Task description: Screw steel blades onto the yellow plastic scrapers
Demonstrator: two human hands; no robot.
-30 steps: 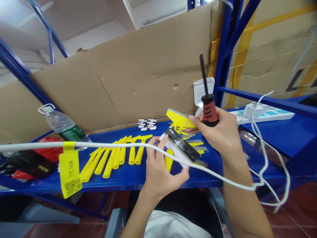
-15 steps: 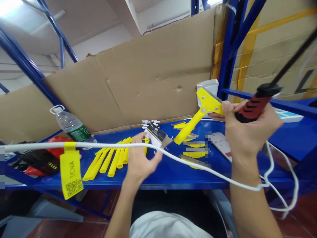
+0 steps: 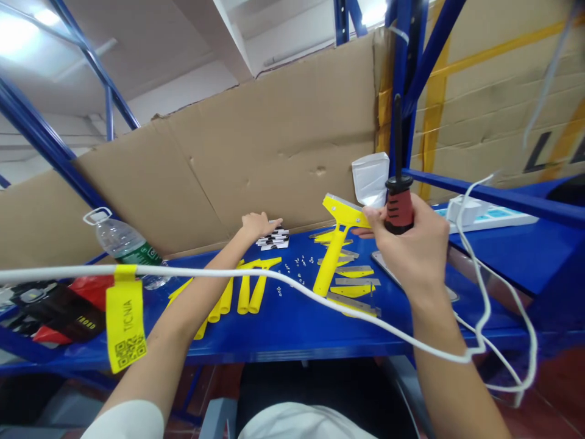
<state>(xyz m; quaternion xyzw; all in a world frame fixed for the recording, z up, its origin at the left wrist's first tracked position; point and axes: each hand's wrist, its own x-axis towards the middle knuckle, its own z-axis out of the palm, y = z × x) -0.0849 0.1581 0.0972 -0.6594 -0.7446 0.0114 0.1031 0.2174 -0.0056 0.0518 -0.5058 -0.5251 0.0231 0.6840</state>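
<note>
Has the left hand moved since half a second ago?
Yes: judged against the cardboard wall, the left hand has gone back toward it, and is now at the white-and-black stack by its foot.

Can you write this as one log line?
left hand: at card stack | right hand: holding yellow scraper, screwdriver | blue shelf: yellow handles

To your left, a bottle (image 3: 116, 236) with a green label (image 3: 138, 253) sits before the cardboard (image 3: 274, 140); a blue post (image 3: 403, 55) stands at the cardboard's right edge. A white cable (image 3: 183, 271) bearing a yellow tag (image 3: 125, 323) crosses your view. To your right, a power strip (image 3: 509, 217) carries a plug (image 3: 468, 211).
</note>
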